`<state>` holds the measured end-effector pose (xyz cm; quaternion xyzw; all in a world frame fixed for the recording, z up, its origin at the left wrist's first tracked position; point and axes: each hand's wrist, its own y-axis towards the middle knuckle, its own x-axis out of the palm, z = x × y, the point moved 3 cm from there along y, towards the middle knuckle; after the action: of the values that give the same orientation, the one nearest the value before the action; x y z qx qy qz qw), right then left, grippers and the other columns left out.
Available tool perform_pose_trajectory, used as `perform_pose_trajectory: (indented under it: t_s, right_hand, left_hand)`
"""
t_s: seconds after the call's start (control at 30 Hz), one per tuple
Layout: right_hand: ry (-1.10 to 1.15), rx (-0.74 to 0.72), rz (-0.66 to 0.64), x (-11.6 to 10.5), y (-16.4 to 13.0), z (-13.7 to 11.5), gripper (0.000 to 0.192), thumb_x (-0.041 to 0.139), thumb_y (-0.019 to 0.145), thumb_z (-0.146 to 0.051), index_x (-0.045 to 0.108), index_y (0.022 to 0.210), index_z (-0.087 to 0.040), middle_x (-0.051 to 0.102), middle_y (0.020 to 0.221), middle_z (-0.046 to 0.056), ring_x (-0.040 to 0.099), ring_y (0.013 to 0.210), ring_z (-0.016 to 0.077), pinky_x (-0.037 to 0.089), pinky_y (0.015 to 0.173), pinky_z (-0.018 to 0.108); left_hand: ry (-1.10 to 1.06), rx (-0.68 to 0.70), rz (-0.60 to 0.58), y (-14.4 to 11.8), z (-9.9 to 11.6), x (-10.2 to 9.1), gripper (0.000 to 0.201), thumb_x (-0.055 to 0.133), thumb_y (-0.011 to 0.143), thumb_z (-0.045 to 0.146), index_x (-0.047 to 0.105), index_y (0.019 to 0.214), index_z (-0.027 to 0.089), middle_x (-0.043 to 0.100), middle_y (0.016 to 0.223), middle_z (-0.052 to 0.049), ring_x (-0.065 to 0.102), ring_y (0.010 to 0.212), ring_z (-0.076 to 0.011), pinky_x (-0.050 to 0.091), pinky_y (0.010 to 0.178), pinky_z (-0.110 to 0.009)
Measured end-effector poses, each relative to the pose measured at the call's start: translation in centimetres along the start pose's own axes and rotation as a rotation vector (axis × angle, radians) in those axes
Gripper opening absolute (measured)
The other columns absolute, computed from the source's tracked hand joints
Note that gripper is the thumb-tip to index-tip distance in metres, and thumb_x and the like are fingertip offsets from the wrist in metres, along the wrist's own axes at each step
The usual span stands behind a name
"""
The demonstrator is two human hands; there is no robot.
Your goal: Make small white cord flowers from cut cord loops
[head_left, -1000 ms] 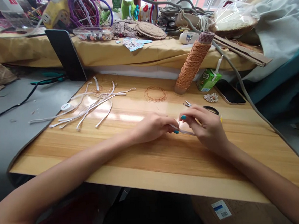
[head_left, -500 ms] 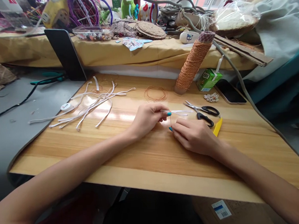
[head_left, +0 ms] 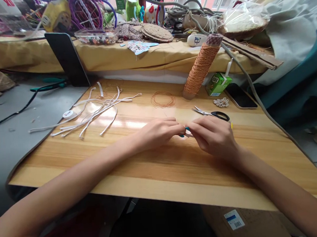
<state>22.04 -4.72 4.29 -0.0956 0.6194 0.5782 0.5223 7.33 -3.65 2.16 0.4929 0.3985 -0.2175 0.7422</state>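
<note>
My left hand [head_left: 163, 132] is closed in a pinch on a short white cord [head_left: 188, 133], most of it hidden by fingers. Against it, the fingertips of my right hand [head_left: 215, 134] are pinched at the same white cord. Whether the right fingers also hold a thin wire is hidden. Just behind the right hand lie scissors [head_left: 219, 115] with black handles, partly covered by it. A loose coil of thin copper-coloured wire [head_left: 162, 99] rests on the wooden table [head_left: 151, 183] beyond my hands.
White cord lengths [head_left: 94, 115] and a round white tape measure [head_left: 68, 114] lie left. Behind stand a roll wound with orange-brown cord [head_left: 202, 67] and a green drink carton [head_left: 218, 83]. A phone [head_left: 240, 95] and a white beaded piece [head_left: 221, 102] lie right.
My hands have come together, fingertips meeting at the white cord. The right hand has moved up over the scissors' near handle, and the thin strand between the hands no longer shows.
</note>
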Motion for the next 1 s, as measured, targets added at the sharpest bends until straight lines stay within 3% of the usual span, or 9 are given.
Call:
perform_pose_trajectory:
  t_s: [0.1, 0.33, 0.43, 0.53, 0.8, 1.0]
  right_hand:
    - [0.221, 0.235, -0.009, 0.5, 0.2, 0.4, 0.015, 0.045, 0.08, -0.013, 0.058, 0.074, -0.016, 0.057, 0.066, 0.005, 0.051, 0.061, 0.0136, 0.04, 0.057, 0.025]
    - [0.821, 0.79, -0.328, 1.8, 0.2, 0.8, 0.021, 0.045, 0.079, -0.024, 0.055, 0.062, -0.015, 0.054, 0.062, 0.001, 0.048, 0.059, 0.0112, 0.036, 0.054, 0.023]
    - [1.041, 0.95, -0.443, 2.2, -0.2, 0.8, 0.024, 0.045, 0.078, -0.031, 0.056, 0.064, -0.014, 0.046, 0.055, -0.001, 0.039, 0.05, 0.0086, 0.029, 0.046, 0.022]
    - [1.134, 0.952, -0.478, 2.4, -0.4, 0.8, 0.027, 0.045, 0.077, -0.035, 0.056, 0.064, -0.013, 0.036, 0.052, -0.004, 0.031, 0.047, 0.0071, 0.023, 0.044, 0.022]
    - [1.048, 0.889, -0.516, 2.3, -0.1, 0.9, 0.035, 0.039, 0.08, -0.043, 0.055, 0.068, -0.013, 0.029, 0.055, -0.005, 0.026, 0.049, 0.0072, 0.019, 0.047, 0.022]
    - [0.817, 0.792, -0.468, 2.3, -0.1, 0.4, 0.031, 0.032, 0.086, -0.034, 0.047, 0.065, -0.016, 0.041, 0.06, -0.002, 0.037, 0.055, 0.0094, 0.028, 0.053, 0.022]
  left_hand:
    - [-0.02, 0.014, 0.029, 0.0, 0.1, -0.1, 0.023, 0.037, 0.081, 0.007, 0.059, 0.086, 0.014, 0.062, 0.074, -0.005, 0.053, 0.067, -0.01, 0.042, 0.062, -0.018]
    - [0.082, 0.037, 0.054, -0.2, 0.1, -0.1, 0.026, 0.031, 0.085, 0.011, 0.057, 0.086, 0.012, 0.061, 0.073, -0.006, 0.049, 0.068, -0.0124, 0.042, 0.062, -0.021]
    - [0.111, 0.059, 0.081, -0.3, 0.3, -0.2, 0.026, 0.031, 0.085, 0.01, 0.057, 0.087, 0.014, 0.062, 0.075, -0.006, 0.049, 0.07, -0.0127, 0.042, 0.064, -0.022]
    - [0.057, 0.057, 0.102, -0.2, 0.5, -0.2, 0.025, 0.033, 0.085, 0.009, 0.057, 0.087, 0.015, 0.062, 0.077, -0.005, 0.049, 0.071, -0.0121, 0.042, 0.065, -0.022]
    - [-0.201, -0.11, 0.131, 0.4, 0.0, 0.0, 0.014, 0.043, 0.081, 0.009, 0.056, 0.083, 0.013, 0.062, 0.073, -0.003, 0.054, 0.068, -0.0083, 0.043, 0.063, -0.017]
    - [-0.231, -0.276, 0.022, 0.2, -0.6, 0.7, 0.016, 0.041, 0.078, 0.007, 0.055, 0.085, 0.011, 0.061, 0.074, -0.004, 0.055, 0.067, -0.0102, 0.043, 0.061, -0.02]
